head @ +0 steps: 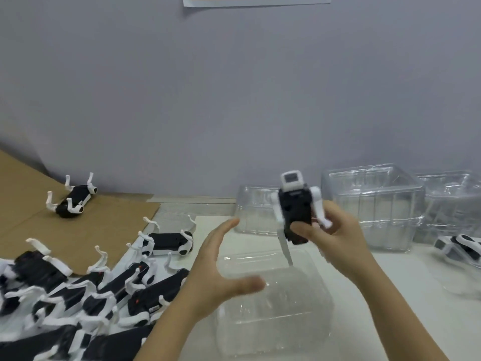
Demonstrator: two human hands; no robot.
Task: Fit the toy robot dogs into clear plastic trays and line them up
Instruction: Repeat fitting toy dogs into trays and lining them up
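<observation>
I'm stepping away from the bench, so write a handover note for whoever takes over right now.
Right hand: shut on a toy robot dog, held upright above the table.
Left hand: open, empty, hovering at the left edge of the clear tray in front.
Unpacked dogs lie heaped on their backs at left; one lone dog sits farther back on the cardboard.
Empty trays stack stands by the wall at right; another dog lies at the right edge.
Done: no dog visibly seated in the front tray.
Left: seat the held dog, then tray the heap and line them up.
</observation>
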